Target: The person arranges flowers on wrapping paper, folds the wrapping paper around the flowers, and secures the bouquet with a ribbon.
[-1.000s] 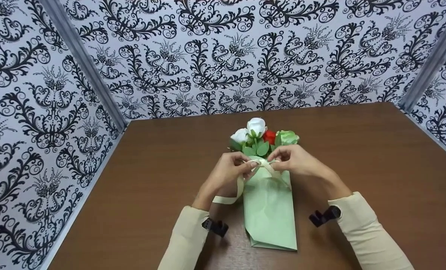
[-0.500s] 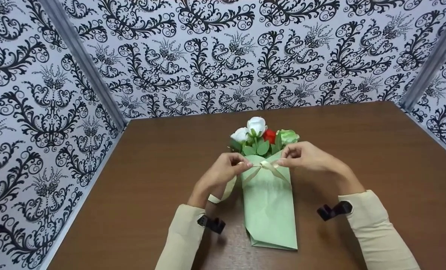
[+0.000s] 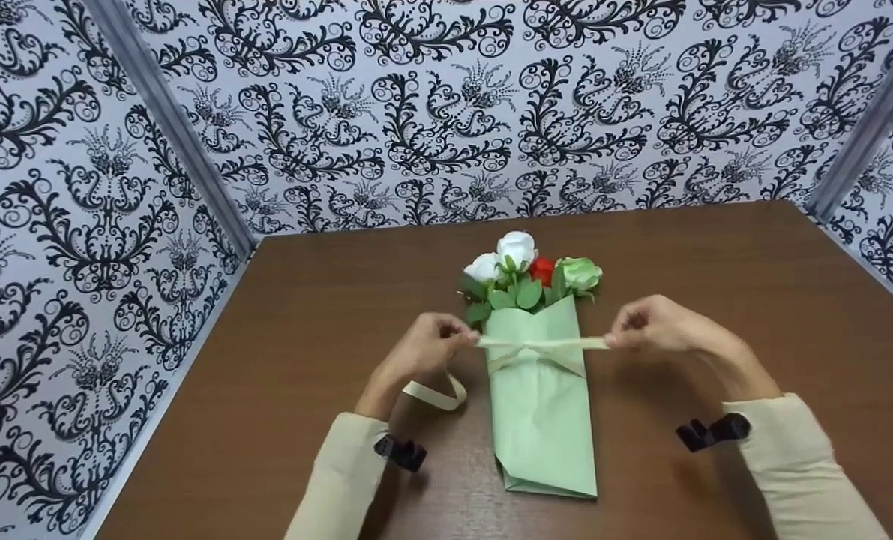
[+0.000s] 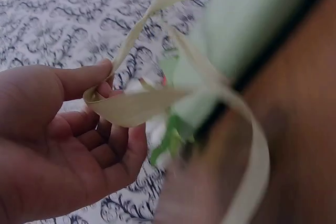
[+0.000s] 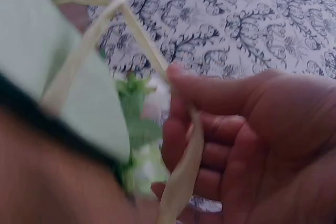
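Note:
A bouquet wrapped in pale green paper (image 3: 542, 427) lies on the table, with two white roses (image 3: 516, 250), a red rose (image 3: 542, 271) and a light green rose (image 3: 579, 274) at its far end. A cream ribbon (image 3: 592, 343) crosses the wrap just below the flowers and is knotted at the middle. My left hand (image 3: 430, 346) pinches one end between thumb and finger, and a loose tail hangs from it in the left wrist view. On the other side my right hand (image 3: 660, 326) pinches the opposite end. Between both hands the ribbon runs straight and taut.
The brown wooden table (image 3: 326, 315) extends on all sides of the bouquet. Patterned black-and-white walls (image 3: 446, 112) stand behind and to the sides. A dark wrist mount (image 3: 401, 452) sits at each cuff.
My hands have moved apart, the right one further out to the right, the left slightly left. The ribbon has gone from a loose loop to a taut line with a small knot.

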Tool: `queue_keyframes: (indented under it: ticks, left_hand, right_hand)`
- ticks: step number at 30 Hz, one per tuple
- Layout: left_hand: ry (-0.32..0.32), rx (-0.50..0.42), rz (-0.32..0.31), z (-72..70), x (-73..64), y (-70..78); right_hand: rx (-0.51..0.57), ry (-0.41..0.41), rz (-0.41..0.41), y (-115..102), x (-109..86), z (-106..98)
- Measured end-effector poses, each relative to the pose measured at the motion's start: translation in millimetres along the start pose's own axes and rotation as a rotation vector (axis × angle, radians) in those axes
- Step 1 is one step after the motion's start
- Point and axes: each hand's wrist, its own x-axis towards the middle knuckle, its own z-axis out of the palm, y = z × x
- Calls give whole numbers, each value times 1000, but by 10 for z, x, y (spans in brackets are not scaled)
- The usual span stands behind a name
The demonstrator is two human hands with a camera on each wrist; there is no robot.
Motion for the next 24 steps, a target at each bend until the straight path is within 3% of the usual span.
queue_keyframes:
  ticks: [4, 10, 15, 24]
  left_hand:
    - [-3, 86, -76, -134, -81, -221]
    - [24, 142, -215, -232, -128, -421]
    - [20, 199, -241, -278, -131, -425]
    - [61, 311, -255, -427, -222, -514]
  right_hand:
    - [-96, -51, 61, 330, -135, -86]
    - [-58, -123, 182, 667, -229, -132]
    - [-42, -134, 222, 716, -251, -142]
    - [-139, -116, 264, 750, -314, -178]
